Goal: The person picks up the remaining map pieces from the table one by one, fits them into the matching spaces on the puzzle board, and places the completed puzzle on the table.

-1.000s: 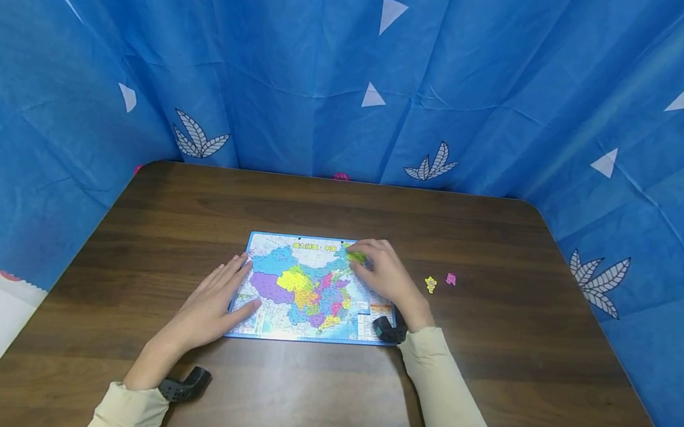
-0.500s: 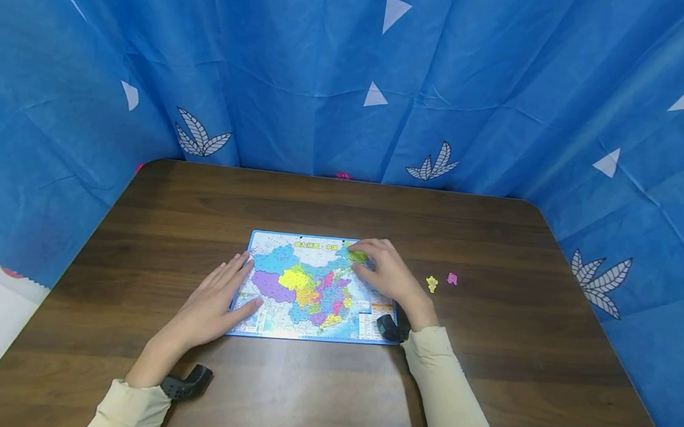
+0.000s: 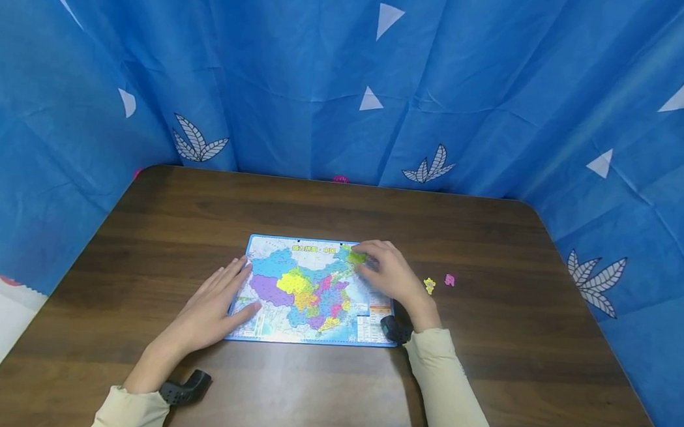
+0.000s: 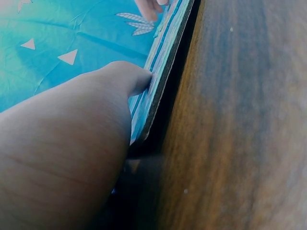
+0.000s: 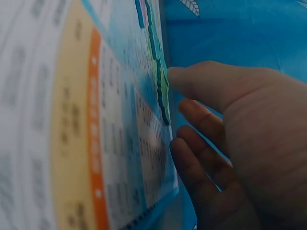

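Note:
A map puzzle board point(image 3: 276, 332) with a blue rim and brightly coloured pieces lies flat on the table. My left hand point(image 3: 209, 306) rests on its left edge, fingers spread and thumb on the lower left part; the left wrist view shows the thumb point(image 4: 129, 76) against the board. My right hand point(image 3: 393, 279) hovers at the upper right of the map, over a green puzzle piece point(image 3: 355, 258). In the right wrist view the thumb tip is close to the green piece point(image 5: 165, 93), the other fingers loosely bent; whether it touches cannot be told.
Right of the board, a small yellow puzzle piece point(image 3: 429, 285) and a small pink puzzle piece point(image 3: 449, 280) lie on the wooden table point(image 3: 485, 379). A blue curtain point(image 3: 303, 74) hangs behind the table's far edge. Black cameras sit on both wrists.
My right hand has drawn slightly right, away from the green piece, which stays on the board. The left hand keeps its place. The head view has shifted a little.

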{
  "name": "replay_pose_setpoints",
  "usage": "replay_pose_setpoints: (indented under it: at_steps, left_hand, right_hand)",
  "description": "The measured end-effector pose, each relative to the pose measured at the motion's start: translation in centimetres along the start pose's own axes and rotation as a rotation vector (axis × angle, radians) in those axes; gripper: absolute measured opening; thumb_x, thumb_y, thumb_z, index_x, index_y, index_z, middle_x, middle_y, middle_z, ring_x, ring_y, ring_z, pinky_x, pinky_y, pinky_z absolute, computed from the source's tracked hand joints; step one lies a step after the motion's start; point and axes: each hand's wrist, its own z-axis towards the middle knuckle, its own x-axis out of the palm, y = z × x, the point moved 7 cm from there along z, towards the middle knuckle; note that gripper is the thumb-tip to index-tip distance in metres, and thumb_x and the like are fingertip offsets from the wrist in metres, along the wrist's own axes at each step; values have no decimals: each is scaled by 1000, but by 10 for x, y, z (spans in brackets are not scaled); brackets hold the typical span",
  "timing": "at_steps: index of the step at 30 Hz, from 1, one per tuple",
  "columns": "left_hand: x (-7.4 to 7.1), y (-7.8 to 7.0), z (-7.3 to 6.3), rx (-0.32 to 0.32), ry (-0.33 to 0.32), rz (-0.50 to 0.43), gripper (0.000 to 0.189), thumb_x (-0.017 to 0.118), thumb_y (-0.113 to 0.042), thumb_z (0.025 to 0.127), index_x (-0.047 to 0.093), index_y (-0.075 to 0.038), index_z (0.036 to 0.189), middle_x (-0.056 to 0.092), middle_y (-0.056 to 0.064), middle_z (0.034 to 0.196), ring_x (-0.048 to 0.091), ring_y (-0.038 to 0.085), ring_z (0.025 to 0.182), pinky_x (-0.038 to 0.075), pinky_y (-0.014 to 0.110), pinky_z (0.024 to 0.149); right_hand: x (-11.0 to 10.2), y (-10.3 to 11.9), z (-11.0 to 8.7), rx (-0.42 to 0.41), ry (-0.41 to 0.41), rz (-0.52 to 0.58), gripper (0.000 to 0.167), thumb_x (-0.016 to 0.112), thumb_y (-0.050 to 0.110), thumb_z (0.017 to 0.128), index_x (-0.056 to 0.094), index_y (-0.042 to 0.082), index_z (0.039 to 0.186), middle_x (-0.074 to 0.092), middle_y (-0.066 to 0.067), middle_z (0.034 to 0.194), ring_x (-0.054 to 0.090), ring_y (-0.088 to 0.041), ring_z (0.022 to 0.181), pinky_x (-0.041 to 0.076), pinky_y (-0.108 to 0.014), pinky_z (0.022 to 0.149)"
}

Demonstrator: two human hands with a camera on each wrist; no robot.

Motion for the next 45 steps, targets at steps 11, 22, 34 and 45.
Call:
replay_pose_setpoints:
  at_steps: [11, 22, 34, 45]
  left_hand:
    - [-3, -1, 0, 10, -3, 6, 84, 59, -52, 100, 32, -1, 160, 20, 16, 171, 16, 38, 159, 17, 58, 127]
    - [-2, -1, 1, -6, 15, 1, 85, 59, -53, 99, 31, -1, 161, 19, 16, 172, 16, 37, 159, 17, 58, 127]
    - [-2, 0, 0, -1, 16, 3, 85, 59, -53, 100, 30, -2, 161, 19, 16, 172, 15, 37, 159, 17, 57, 127]
    - [-1, 1, 2, -5, 18, 5, 85, 59, -54, 100, 31, -2, 161, 19, 15, 172, 15, 37, 159, 17, 57, 127]
  right_hand:
    - [-19, -5, -3, 38, -40, 39, 38, 75, 21, 95, 69, 17, 133, 67, -3, 137, 60, -27, 127, 54, -48, 106]
    - [-41, -12, -13, 91, -46, 64, 38, 76, 20, 95, 69, 18, 133, 66, -4, 137, 65, -28, 122, 56, -46, 102]
    - [-62, -19, -24, 100, -25, 99, 38, 74, 16, 96, 68, 12, 134, 68, -7, 134, 67, -27, 118, 55, -49, 104]
    - [-78, -25, -31, 137, -2, 88, 37, 72, 18, 98, 68, 12, 134, 68, -8, 134, 66, -28, 118, 55, -49, 104]
